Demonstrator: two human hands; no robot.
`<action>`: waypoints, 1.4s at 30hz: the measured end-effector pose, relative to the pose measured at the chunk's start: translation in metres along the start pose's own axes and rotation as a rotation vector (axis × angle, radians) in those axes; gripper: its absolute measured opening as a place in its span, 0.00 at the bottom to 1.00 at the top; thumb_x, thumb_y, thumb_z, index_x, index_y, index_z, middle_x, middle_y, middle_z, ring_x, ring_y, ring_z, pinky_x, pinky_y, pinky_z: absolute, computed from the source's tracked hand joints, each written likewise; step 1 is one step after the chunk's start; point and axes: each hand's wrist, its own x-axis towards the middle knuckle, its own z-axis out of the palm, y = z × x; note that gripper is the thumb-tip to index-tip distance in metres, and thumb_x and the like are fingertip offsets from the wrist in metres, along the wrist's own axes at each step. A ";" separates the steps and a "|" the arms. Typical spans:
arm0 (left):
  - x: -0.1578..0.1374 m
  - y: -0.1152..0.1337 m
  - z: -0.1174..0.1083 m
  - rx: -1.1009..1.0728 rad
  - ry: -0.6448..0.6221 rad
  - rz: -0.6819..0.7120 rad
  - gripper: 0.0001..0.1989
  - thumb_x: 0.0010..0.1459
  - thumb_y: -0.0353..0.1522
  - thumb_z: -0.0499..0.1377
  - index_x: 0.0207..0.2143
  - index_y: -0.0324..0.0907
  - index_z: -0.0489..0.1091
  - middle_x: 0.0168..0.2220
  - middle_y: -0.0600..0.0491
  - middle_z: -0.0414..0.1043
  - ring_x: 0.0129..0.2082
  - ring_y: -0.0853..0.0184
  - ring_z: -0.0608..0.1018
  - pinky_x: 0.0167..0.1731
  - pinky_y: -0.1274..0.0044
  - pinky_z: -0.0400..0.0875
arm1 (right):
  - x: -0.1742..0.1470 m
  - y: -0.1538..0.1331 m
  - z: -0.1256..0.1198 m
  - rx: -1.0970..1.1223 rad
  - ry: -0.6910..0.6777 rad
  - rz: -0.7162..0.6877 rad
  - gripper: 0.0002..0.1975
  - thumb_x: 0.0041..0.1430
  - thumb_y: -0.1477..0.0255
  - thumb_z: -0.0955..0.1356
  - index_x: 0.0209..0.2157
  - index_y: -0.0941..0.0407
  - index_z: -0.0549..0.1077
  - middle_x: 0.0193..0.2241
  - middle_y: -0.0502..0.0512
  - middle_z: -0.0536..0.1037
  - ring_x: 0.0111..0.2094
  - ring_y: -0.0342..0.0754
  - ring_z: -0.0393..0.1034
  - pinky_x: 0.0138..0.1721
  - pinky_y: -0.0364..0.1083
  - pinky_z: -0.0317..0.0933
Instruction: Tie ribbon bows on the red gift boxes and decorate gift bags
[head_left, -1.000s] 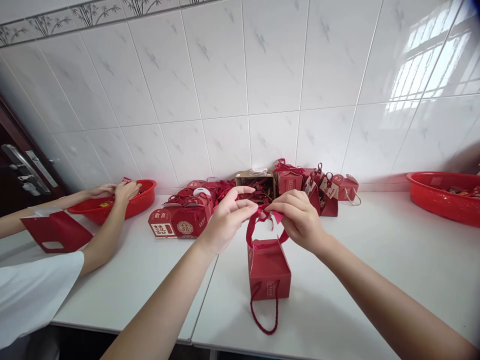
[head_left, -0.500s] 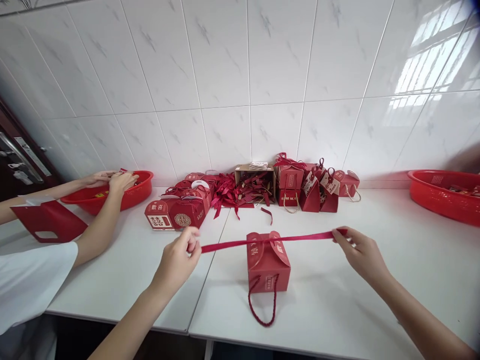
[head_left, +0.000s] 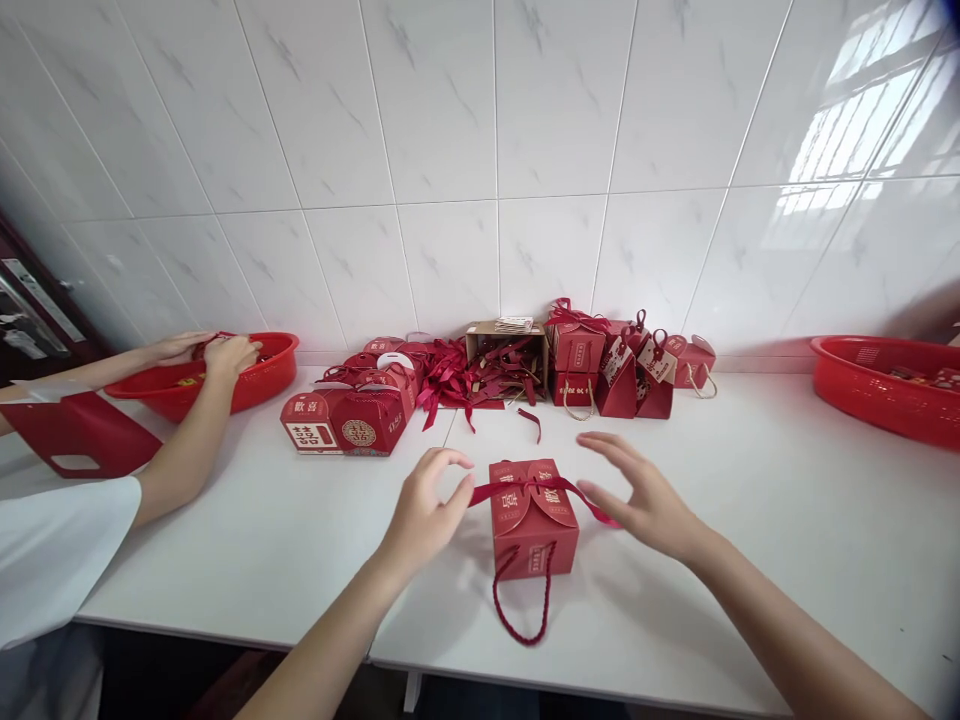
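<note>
While the red gift box [head_left: 534, 540] stands upright on the table [head_left: 300, 550] between the person's hands, a red ribbon [head_left: 556, 484] lies across its top, drawn together in what looks like a single knot over the closed flaps. Its twisted rope handle [head_left: 525, 638] droops onto the tabletop on the near side. The left hand [head_left: 421, 508] is beside the left tail, its fingers loosely curved with a gap before the thumb; whether the thumb touches the ribbon I cannot tell. The right hand [head_left: 658, 502] has its fingers spread and gripping nothing, with the other tail curving down just by the thumb.

Closing the flaps and making a first knot appear done; with both tails loose and no loops formed, a bow seems left to tie.

Behind lie a loose ribbon scrap [head_left: 531, 420], a heap of red ribbons [head_left: 448, 368] and a cardboard box [head_left: 471, 350] filled with dark red pieces. To its right stand stacked gift boxes [head_left: 574, 352] with ribbon on top; to the left, a row of boxes [head_left: 375, 430]. A co-worker's hands [head_left: 231, 353] work over a red plastic basin [head_left: 259, 390], and another basin [head_left: 885, 395] sits far right.
</note>
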 end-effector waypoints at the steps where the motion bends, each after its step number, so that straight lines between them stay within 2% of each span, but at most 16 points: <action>1: 0.001 0.007 0.007 -0.040 -0.022 -0.006 0.06 0.58 0.34 0.54 0.37 0.46 0.68 0.42 0.52 0.71 0.46 0.63 0.73 0.48 0.70 0.66 | 0.004 -0.007 0.005 0.029 -0.094 -0.055 0.28 0.61 0.58 0.65 0.60 0.52 0.61 0.61 0.61 0.62 0.62 0.56 0.57 0.62 0.56 0.55; 5: 0.002 0.023 0.030 -0.154 -0.078 -0.039 0.05 0.57 0.33 0.56 0.37 0.46 0.67 0.43 0.52 0.70 0.48 0.64 0.72 0.51 0.70 0.66 | 0.015 -0.020 0.023 0.129 -0.289 -0.180 0.34 0.59 0.65 0.68 0.64 0.53 0.53 0.61 0.61 0.61 0.62 0.56 0.57 0.61 0.56 0.55; 9: 0.001 0.025 0.035 -0.218 -0.094 -0.084 0.06 0.55 0.31 0.57 0.37 0.45 0.66 0.43 0.51 0.69 0.48 0.63 0.71 0.53 0.69 0.64 | 0.019 -0.017 0.032 0.196 -0.255 -0.207 0.30 0.58 0.70 0.67 0.61 0.55 0.55 0.55 0.62 0.66 0.55 0.54 0.64 0.55 0.54 0.61; 12: -0.002 0.024 0.036 -0.252 -0.103 -0.124 0.08 0.54 0.31 0.58 0.38 0.45 0.65 0.44 0.51 0.68 0.50 0.63 0.70 0.54 0.69 0.62 | 0.015 -0.017 0.035 0.200 -0.256 -0.200 0.30 0.60 0.69 0.66 0.62 0.55 0.55 0.57 0.64 0.63 0.58 0.55 0.60 0.58 0.55 0.57; 15: -0.005 0.022 0.038 -0.281 -0.104 -0.223 0.13 0.54 0.34 0.58 0.42 0.45 0.62 0.49 0.49 0.65 0.52 0.62 0.68 0.54 0.69 0.63 | 0.010 -0.016 0.040 0.273 -0.325 -0.046 0.29 0.65 0.63 0.60 0.65 0.51 0.51 0.66 0.60 0.50 0.68 0.55 0.40 0.65 0.59 0.43; 17: -0.007 0.021 0.039 -0.294 -0.105 -0.335 0.19 0.54 0.39 0.59 0.45 0.44 0.59 0.52 0.45 0.62 0.50 0.59 0.69 0.48 0.67 0.67 | 0.008 -0.013 0.044 0.358 -0.293 0.108 0.29 0.66 0.60 0.57 0.66 0.49 0.49 0.69 0.55 0.41 0.70 0.54 0.30 0.66 0.59 0.39; 19: -0.007 0.019 0.038 -0.310 -0.129 -0.435 0.24 0.52 0.44 0.61 0.46 0.43 0.56 0.51 0.43 0.62 0.45 0.58 0.72 0.42 0.67 0.69 | 0.008 -0.010 0.046 0.411 -0.180 0.233 0.32 0.62 0.59 0.61 0.65 0.48 0.50 0.69 0.56 0.41 0.68 0.55 0.39 0.63 0.57 0.50; 20: -0.006 0.018 0.037 -0.322 -0.154 -0.467 0.26 0.51 0.47 0.61 0.45 0.43 0.57 0.48 0.44 0.64 0.42 0.58 0.73 0.39 0.68 0.70 | 0.008 -0.008 0.045 0.404 -0.116 0.280 0.33 0.60 0.58 0.63 0.64 0.49 0.52 0.67 0.58 0.45 0.65 0.56 0.49 0.58 0.56 0.57; 22: -0.005 0.017 0.035 -0.346 -0.215 -0.496 0.25 0.50 0.49 0.61 0.40 0.43 0.58 0.42 0.48 0.67 0.38 0.60 0.75 0.37 0.70 0.70 | 0.010 -0.008 0.042 0.353 -0.042 0.344 0.32 0.54 0.56 0.68 0.58 0.51 0.58 0.59 0.62 0.60 0.47 0.52 0.67 0.45 0.52 0.66; 23: -0.004 0.016 0.034 -0.353 -0.239 -0.498 0.24 0.50 0.50 0.61 0.38 0.44 0.58 0.39 0.50 0.68 0.37 0.61 0.75 0.36 0.71 0.69 | 0.010 -0.008 0.039 0.326 -0.041 0.363 0.30 0.53 0.54 0.68 0.54 0.52 0.60 0.53 0.60 0.66 0.37 0.49 0.68 0.39 0.50 0.66; 25: -0.003 0.014 0.033 -0.347 -0.260 -0.490 0.24 0.49 0.51 0.61 0.34 0.44 0.58 0.34 0.54 0.68 0.35 0.62 0.75 0.35 0.73 0.68 | 0.012 -0.010 0.033 0.300 -0.091 0.380 0.25 0.52 0.52 0.69 0.44 0.53 0.64 0.38 0.53 0.71 0.27 0.43 0.62 0.32 0.46 0.62; 27: -0.002 0.011 0.033 -0.315 -0.249 -0.480 0.25 0.47 0.52 0.62 0.32 0.45 0.57 0.31 0.56 0.67 0.34 0.63 0.74 0.34 0.74 0.65 | 0.014 -0.012 0.028 0.302 -0.189 0.384 0.21 0.53 0.50 0.67 0.33 0.54 0.64 0.28 0.48 0.68 0.25 0.42 0.58 0.27 0.44 0.56; 31: -0.004 0.011 0.031 -0.226 -0.204 -0.485 0.28 0.44 0.54 0.63 0.34 0.46 0.55 0.30 0.58 0.64 0.33 0.62 0.72 0.34 0.74 0.62 | 0.015 -0.011 0.025 0.196 -0.297 0.355 0.28 0.54 0.47 0.65 0.18 0.55 0.56 0.18 0.44 0.55 0.22 0.40 0.47 0.24 0.43 0.44; 34: -0.006 0.017 0.026 -0.111 -0.183 -0.483 0.30 0.44 0.55 0.62 0.36 0.47 0.54 0.32 0.57 0.65 0.36 0.60 0.73 0.35 0.72 0.63 | 0.015 -0.010 0.025 0.092 -0.221 0.340 0.30 0.50 0.47 0.69 0.17 0.54 0.52 0.17 0.44 0.52 0.22 0.41 0.44 0.23 0.44 0.41; 37: -0.006 0.022 0.023 -0.030 -0.167 -0.478 0.30 0.44 0.56 0.61 0.37 0.47 0.53 0.36 0.54 0.65 0.38 0.59 0.73 0.38 0.70 0.63 | 0.014 -0.009 0.022 0.111 -0.196 0.323 0.28 0.50 0.48 0.68 0.17 0.55 0.55 0.18 0.44 0.54 0.22 0.41 0.46 0.24 0.44 0.42; 42: -0.005 0.019 0.027 -0.091 -0.136 -0.421 0.28 0.47 0.53 0.61 0.41 0.46 0.56 0.41 0.50 0.65 0.44 0.57 0.71 0.43 0.67 0.65 | 0.013 -0.005 0.011 0.523 -0.275 0.393 0.25 0.59 0.51 0.63 0.19 0.56 0.61 0.20 0.45 0.57 0.23 0.40 0.48 0.26 0.43 0.47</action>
